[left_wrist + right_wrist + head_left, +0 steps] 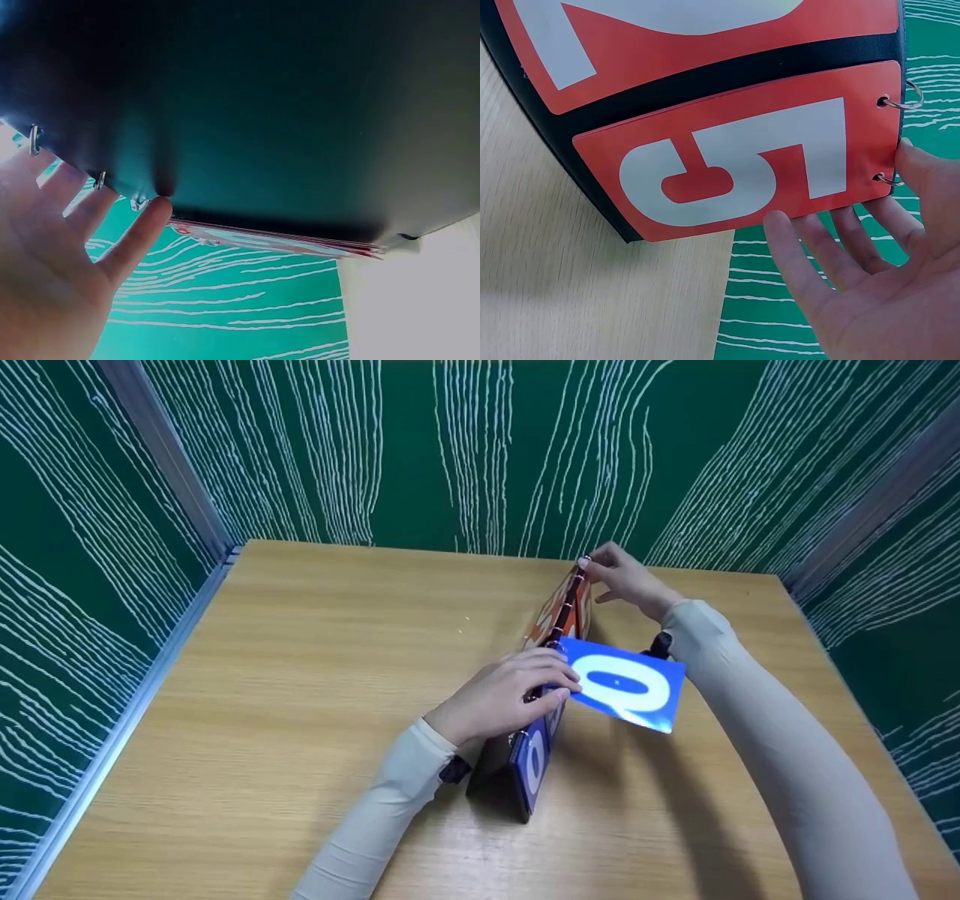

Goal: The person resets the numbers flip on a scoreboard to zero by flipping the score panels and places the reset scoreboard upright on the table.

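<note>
A black tent-shaped flip scoreboard [499, 769] stands on the table, with ringed number cards on its right side. From its top edge a blue number card [621, 682] with a white figure sticks out sideways. My left hand [517, 690] reaches over the rings and pinches that card at its ringed end. The left wrist view shows the fingers at the rings beside the black back panel [300, 112]. At the far end, my right hand [626, 581] holds the scoreboard's top corner. A red card with a white 5 [742, 161] hangs beside those fingers in the right wrist view.
The scoreboard stands right of the middle of a wooden table [315, 660]. Green walls [412, 450] with pale wavy lines close in the back and both sides. A second red card [690, 52] lies beside the 5.
</note>
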`<state>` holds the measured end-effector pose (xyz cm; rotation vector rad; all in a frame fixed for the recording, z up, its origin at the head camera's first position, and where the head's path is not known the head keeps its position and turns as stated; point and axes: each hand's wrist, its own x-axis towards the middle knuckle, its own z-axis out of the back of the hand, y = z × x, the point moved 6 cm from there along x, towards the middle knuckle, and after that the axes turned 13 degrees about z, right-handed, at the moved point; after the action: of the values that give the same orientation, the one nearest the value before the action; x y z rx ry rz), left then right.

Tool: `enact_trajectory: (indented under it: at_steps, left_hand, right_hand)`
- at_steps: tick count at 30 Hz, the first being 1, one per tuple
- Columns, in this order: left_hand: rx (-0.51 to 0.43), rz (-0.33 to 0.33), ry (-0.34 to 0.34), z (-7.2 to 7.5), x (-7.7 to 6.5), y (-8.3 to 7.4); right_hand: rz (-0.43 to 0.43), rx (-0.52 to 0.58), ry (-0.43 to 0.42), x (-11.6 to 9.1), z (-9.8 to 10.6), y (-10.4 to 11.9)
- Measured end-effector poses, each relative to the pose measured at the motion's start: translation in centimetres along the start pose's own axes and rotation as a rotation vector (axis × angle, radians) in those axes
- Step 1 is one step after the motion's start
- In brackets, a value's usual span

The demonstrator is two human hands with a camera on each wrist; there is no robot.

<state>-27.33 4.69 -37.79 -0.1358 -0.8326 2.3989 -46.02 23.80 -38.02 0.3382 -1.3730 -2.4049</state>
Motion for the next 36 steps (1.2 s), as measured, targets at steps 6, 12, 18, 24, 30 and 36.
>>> enact_trajectory:
  at_steps: [6, 12, 18, 24, 30, 36]
  left_hand:
    - [0.045, -0.031, 0.022, -0.3, -0.2, 0.0]
    - [0.083, -0.025, 0.062, -0.7, -0.1, 0.2]
    - [0.055, 0.001, 0.065, -0.8, 0.1, 0.3]
    - [0.056, 0.002, 0.059, -1.0, 0.2, 0.4]
    - [0.091, 0.0, 0.038, -1.0, 0.1, 0.4]
    - [0.117, -0.019, 0.01, -1.0, 0.2, 0.1]
  right_hand:
    - [0.002, 0.008, -0.004, -0.1, -0.1, 0.0]
    - [0.002, 0.001, 0.002, -0.1, -0.1, -0.1]
    - [0.0, 0.005, 0.016, -0.2, -0.1, 0.0]
    - [-0.016, 0.01, 0.021, -0.2, 0.0, -0.1]
    - [-0.013, 0.003, 0.019, 0.0, -0.1, 0.0]
    - [-0.01, -0.012, 0.014, 0.0, -0.1, 0.0]
